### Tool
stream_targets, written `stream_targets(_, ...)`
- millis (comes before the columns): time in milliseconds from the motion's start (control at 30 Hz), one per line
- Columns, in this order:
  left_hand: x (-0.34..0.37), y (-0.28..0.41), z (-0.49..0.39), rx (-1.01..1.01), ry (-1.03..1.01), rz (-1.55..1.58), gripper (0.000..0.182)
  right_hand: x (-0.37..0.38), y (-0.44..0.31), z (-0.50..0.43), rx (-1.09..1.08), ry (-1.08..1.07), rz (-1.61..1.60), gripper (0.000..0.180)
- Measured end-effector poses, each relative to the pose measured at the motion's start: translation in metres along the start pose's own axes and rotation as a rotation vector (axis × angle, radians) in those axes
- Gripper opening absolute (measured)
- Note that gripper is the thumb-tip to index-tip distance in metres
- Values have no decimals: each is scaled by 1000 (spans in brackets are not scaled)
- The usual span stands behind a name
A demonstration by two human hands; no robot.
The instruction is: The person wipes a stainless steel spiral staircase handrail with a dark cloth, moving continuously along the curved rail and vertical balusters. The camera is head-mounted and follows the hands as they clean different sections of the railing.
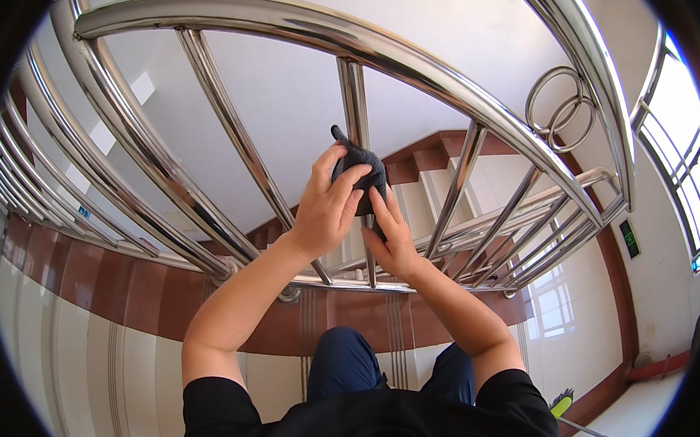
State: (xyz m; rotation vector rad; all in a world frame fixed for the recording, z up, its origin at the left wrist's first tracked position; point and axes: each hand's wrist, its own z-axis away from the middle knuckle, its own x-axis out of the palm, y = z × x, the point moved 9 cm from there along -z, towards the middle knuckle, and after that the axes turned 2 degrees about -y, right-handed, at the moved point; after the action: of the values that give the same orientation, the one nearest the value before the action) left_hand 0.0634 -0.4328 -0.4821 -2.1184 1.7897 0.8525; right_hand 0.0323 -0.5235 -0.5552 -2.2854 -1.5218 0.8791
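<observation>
A dark grey cloth is wrapped around an upright stainless steel baluster of a stair railing, near the middle of the view. My left hand grips the cloth from the left, fingers bent over its front. From the right and slightly lower, my right hand presses on the same cloth, its fingers pointing up along the post. Part of the baluster is hidden by the cloth and both hands. Above them curves the polished steel handrail.
Several more steel balusters stand on both sides. Beyond the railing, stairs with red-brown edges lead down. Interlocking steel rings decorate the rail at right. A brush with a green head lies at lower right, near a red pipe.
</observation>
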Motion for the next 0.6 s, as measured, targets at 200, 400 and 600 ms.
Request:
stream_targets(200, 15, 1, 4, 184, 4, -142, 48, 10, 0, 2, -76, 77, 117, 71)
stream_targets(400, 3, 4, -19, 327, -176, -392, 47, 10, -11, -12, -186, 113, 134, 71)
stream_targets(600, -18, 6, -48, 337, -91, -350, 46, 5, -7, -37, -292, 167, 175, 71)
